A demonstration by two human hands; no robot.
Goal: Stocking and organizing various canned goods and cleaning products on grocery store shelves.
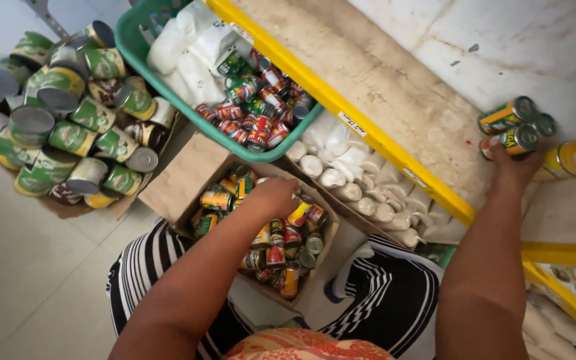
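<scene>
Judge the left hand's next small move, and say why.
Probably close on a can and lift it: the left hand is down in the box of small cans, while the right hand sets cans on the shelf.

Soft, even daylight, faint shadows, slight wide-angle bending at the edges, mild overall softness

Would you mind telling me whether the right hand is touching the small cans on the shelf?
Touching. The head view shows the right hand with its fingers laid against the green-and-yellow cans on the shelf, no gap visible.
</scene>
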